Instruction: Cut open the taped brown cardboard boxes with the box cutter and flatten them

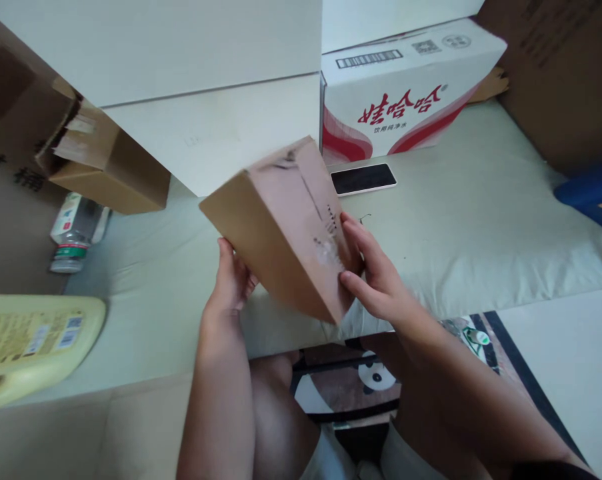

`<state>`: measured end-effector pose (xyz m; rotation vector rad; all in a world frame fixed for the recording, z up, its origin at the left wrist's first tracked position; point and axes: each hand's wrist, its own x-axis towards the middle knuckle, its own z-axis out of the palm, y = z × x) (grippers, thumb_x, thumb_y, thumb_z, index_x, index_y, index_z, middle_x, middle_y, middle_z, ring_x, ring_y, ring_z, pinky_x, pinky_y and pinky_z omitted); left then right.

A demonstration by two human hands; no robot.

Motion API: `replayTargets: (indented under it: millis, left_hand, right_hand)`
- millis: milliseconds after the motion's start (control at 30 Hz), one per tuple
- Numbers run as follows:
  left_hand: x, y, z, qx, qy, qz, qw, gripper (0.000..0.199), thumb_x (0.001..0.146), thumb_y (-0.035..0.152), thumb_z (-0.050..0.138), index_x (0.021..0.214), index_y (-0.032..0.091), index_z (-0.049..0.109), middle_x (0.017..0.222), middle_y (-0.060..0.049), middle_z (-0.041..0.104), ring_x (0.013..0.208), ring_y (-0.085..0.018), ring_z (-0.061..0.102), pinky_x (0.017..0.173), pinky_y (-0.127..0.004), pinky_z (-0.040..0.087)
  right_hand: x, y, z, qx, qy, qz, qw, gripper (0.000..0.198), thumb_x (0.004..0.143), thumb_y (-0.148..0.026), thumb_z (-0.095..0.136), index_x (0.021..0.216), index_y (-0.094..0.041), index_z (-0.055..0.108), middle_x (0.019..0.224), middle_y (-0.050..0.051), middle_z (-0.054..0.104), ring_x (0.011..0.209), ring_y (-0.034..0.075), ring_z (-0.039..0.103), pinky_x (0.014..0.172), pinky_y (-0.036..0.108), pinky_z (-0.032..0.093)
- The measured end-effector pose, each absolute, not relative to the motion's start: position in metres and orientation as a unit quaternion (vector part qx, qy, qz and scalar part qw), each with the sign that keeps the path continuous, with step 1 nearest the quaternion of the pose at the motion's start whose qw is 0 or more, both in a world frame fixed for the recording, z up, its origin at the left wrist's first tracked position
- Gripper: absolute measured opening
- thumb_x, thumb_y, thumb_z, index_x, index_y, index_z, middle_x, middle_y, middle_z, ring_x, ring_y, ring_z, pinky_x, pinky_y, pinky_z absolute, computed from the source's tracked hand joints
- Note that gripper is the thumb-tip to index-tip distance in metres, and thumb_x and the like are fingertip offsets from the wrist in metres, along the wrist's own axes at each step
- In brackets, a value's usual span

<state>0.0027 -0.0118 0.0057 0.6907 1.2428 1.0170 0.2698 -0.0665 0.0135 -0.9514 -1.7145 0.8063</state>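
Note:
A small brown cardboard box [285,227] is held up, tilted, between my two hands. One of its faces shows a torn, scuffed patch and some dark marks. At the box's lower left side is my left hand [233,277], its thumb along the edge and its other fingers partly hidden behind the cardboard. My right hand [375,273] grips the right side, thumb on the scuffed face and fingers round the far edge. Just beyond the box, a phone [363,179] with a dark screen lies on the pale green cloth [461,220].
Behind stands a white-and-red water carton [395,100] beside large white panels [221,133]. To the left are a brown carton [125,167], a plastic bottle [73,233] and a yellow jug [35,340]. A blue object [591,193] sits at the right edge.

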Motion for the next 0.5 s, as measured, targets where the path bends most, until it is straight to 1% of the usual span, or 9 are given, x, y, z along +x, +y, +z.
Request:
replayTargets:
  millis: [33, 67, 100, 167, 233, 300, 400, 500]
  left_hand:
    - [0.004, -0.012, 0.007, 0.297, 0.561, 0.427, 0.644, 0.089, 0.094, 0.085, 0.028, 0.136, 0.016, 0.066, 0.110, -0.017, 0.079, 0.119, -0.034, 0.073, 0.092, -0.043, 0.066]
    - [0.005, -0.012, 0.007, 0.292, 0.580, 0.407, 0.643, 0.084, 0.097, 0.081, 0.029, 0.135, 0.017, 0.066, 0.112, -0.017, 0.079, 0.117, -0.034, 0.074, 0.091, -0.042, 0.066]
    - [0.007, -0.012, 0.008, 0.288, 0.598, 0.388, 0.640, 0.078, 0.099, 0.077, 0.032, 0.135, 0.017, 0.066, 0.114, -0.016, 0.079, 0.116, -0.033, 0.074, 0.089, -0.042, 0.066]
    - [0.010, -0.012, 0.007, 0.285, 0.631, 0.354, 0.628, 0.066, 0.103, 0.068, 0.037, 0.134, 0.019, 0.067, 0.118, -0.014, 0.079, 0.114, -0.030, 0.075, 0.085, -0.038, 0.065]
    - [0.013, -0.011, 0.005, 0.292, 0.661, 0.334, 0.605, 0.059, 0.103, 0.064, 0.041, 0.131, 0.019, 0.069, 0.117, -0.013, 0.079, 0.111, -0.029, 0.075, 0.079, -0.036, 0.064]
    - [0.014, -0.009, 0.002, 0.314, 0.680, 0.325, 0.577, 0.059, 0.102, 0.066, 0.044, 0.125, 0.018, 0.071, 0.108, -0.013, 0.080, 0.108, -0.030, 0.075, 0.076, -0.036, 0.062]
    - [0.011, -0.006, -0.004, 0.359, 0.688, 0.321, 0.543, 0.065, 0.098, 0.073, 0.044, 0.112, 0.017, 0.074, 0.098, -0.013, 0.078, 0.105, -0.032, 0.072, 0.078, -0.038, 0.059]
    - [0.008, -0.004, -0.008, 0.412, 0.672, 0.343, 0.511, 0.063, 0.095, 0.074, 0.048, 0.103, 0.018, 0.075, 0.101, -0.012, 0.078, 0.109, -0.032, 0.068, 0.085, -0.038, 0.055]
  right_hand:
    - [0.270, -0.066, 0.013, -0.387, -0.698, 0.341, 0.497, 0.069, 0.103, -0.042, 0.060, 0.165, -0.042, 0.030, 0.175, 0.003, 0.034, 0.162, 0.028, 0.035, 0.133, 0.056, 0.032]
    - [0.270, -0.066, 0.013, -0.387, -0.692, 0.349, 0.500, 0.069, 0.103, -0.044, 0.059, 0.166, -0.042, 0.029, 0.175, 0.003, 0.036, 0.161, 0.027, 0.037, 0.132, 0.055, 0.033]
    - [0.271, -0.066, 0.013, -0.389, -0.689, 0.355, 0.497, 0.067, 0.103, -0.045, 0.058, 0.165, -0.041, 0.032, 0.173, 0.003, 0.039, 0.160, 0.027, 0.039, 0.132, 0.055, 0.034]
    - [0.272, -0.064, 0.012, -0.396, -0.689, 0.364, 0.485, 0.056, 0.104, -0.046, 0.057, 0.158, -0.038, 0.047, 0.170, 0.005, 0.045, 0.158, 0.028, 0.043, 0.130, 0.056, 0.037]
    - [0.272, -0.063, 0.012, -0.404, -0.687, 0.370, 0.477, 0.049, 0.103, -0.046, 0.057, 0.151, -0.035, 0.057, 0.167, 0.006, 0.049, 0.156, 0.029, 0.046, 0.129, 0.056, 0.039]
    - [0.271, -0.061, 0.011, -0.415, -0.681, 0.369, 0.477, 0.048, 0.103, -0.045, 0.059, 0.150, -0.033, 0.060, 0.166, 0.008, 0.051, 0.154, 0.029, 0.049, 0.128, 0.056, 0.040]
    - [0.270, -0.060, 0.010, -0.428, -0.681, 0.367, 0.467, 0.050, 0.101, -0.046, 0.061, 0.149, -0.032, 0.062, 0.165, 0.008, 0.051, 0.153, 0.030, 0.050, 0.127, 0.057, 0.040]
    - [0.269, -0.060, 0.010, -0.432, -0.684, 0.370, 0.457, 0.051, 0.100, -0.048, 0.061, 0.149, -0.033, 0.061, 0.165, 0.008, 0.051, 0.154, 0.031, 0.049, 0.128, 0.059, 0.039]
